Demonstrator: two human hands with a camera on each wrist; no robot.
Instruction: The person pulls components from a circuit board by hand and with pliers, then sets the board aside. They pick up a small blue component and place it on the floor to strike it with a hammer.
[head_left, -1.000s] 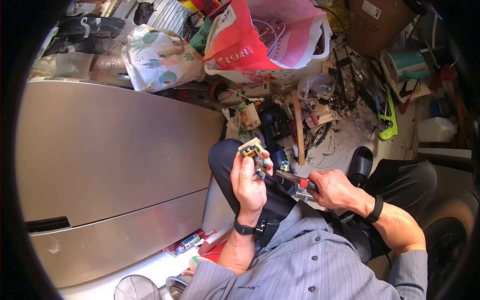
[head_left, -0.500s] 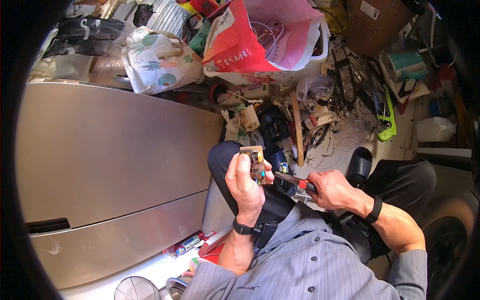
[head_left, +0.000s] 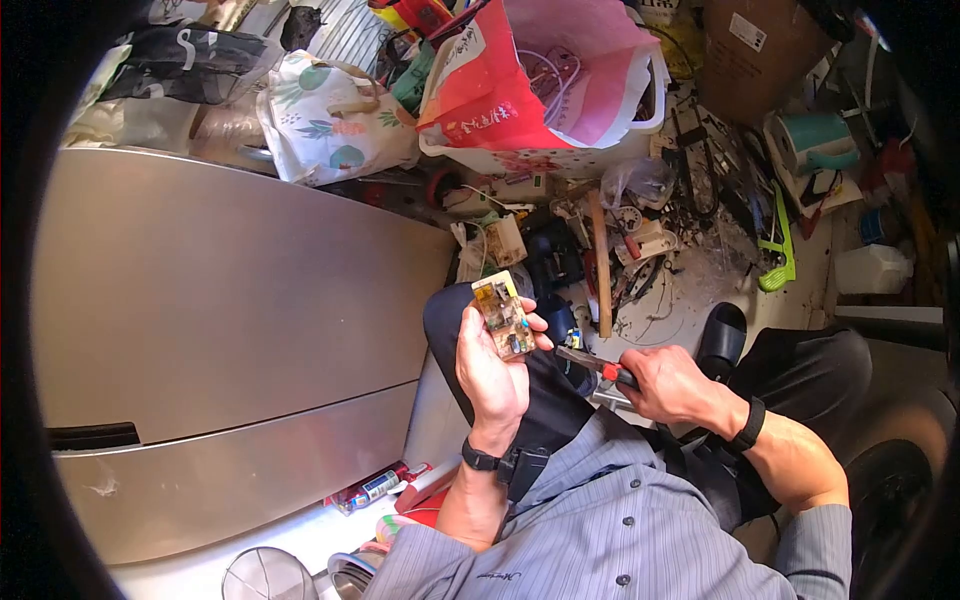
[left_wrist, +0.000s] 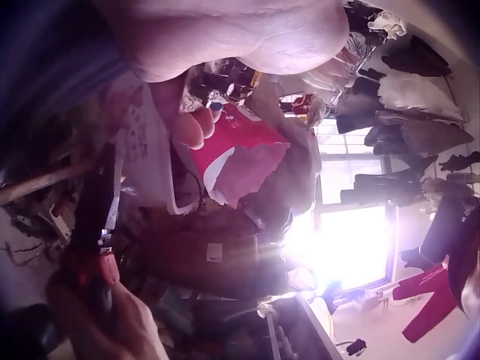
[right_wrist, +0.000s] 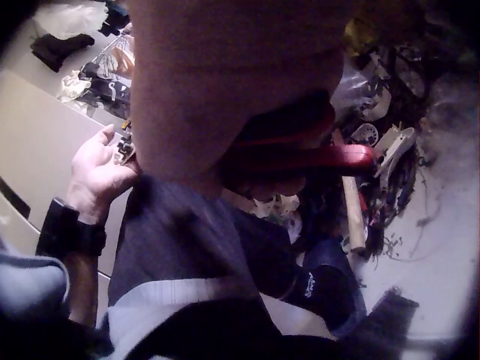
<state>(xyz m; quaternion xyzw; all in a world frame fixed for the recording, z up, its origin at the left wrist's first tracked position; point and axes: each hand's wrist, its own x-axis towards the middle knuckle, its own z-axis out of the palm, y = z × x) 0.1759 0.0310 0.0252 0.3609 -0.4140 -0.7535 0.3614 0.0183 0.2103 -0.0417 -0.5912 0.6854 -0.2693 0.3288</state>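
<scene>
A small circuit board (head_left: pixel 503 315) with several components on its upper face lies across the fingers of my left hand (head_left: pixel 492 385). Those fingers curl up at its right edge, and the thumb is along its left side. My right hand (head_left: pixel 672 382) grips a pair of pliers (head_left: pixel 610 371) by the red and black handles. The metal nose points left toward the board, a short distance from it. In the right wrist view the red handle (right_wrist: pixel 341 159) sticks out past the hand. The left wrist view shows the board (left_wrist: pixel 225 79) partly covered by the left hand.
A silver metal panel (head_left: pixel 230 300) stands on the left. Ahead are a red and pink bag in a white bin (head_left: pixel 535 155), a wooden stick (head_left: pixel 601 265) and scattered parts on the floor. A green plastic tool (head_left: pixel 778 250) lies at the right. The person's knees are below the hands.
The left hand has turned the board from a tilted, edge-on pose to face up, and its thumb has moved off the board's face to the side. The right hand with the pliers has hardly moved.
</scene>
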